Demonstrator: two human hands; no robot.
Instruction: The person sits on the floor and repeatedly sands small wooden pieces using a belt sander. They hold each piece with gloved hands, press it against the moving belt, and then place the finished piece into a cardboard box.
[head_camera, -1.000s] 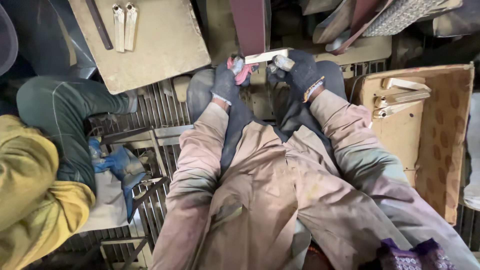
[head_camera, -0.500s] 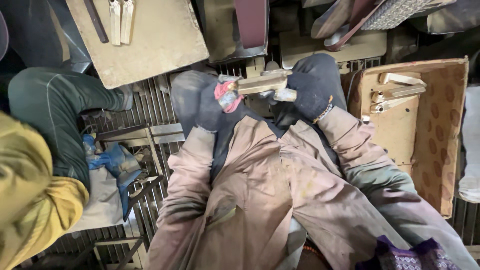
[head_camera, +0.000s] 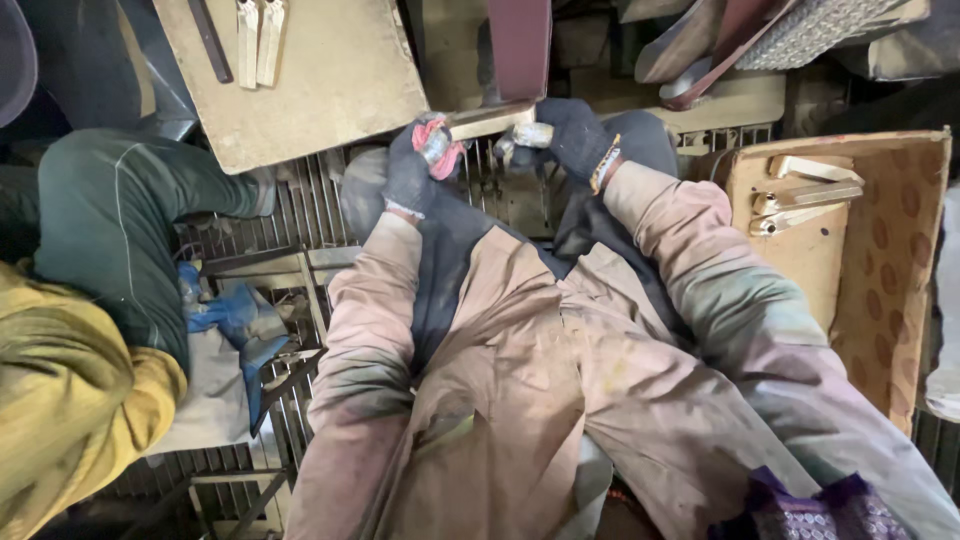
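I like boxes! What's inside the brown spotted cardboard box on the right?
Inside the brown spotted cardboard box lie a few pale flat metal pieces, stacked near its upper end. Its lower part is hidden behind the person's sleeve.

We find open grating (head_camera: 300, 215) at centre left; a board (head_camera: 330, 80) upper left and cardboard box (head_camera: 880, 260) at right hem us in.

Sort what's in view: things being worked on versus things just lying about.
In hand:
- metal bar, gripped by left hand and right hand, held against the dark red belt

Lying about:
- metal pieces on the board
- metal pieces in the cardboard box
- blue glove
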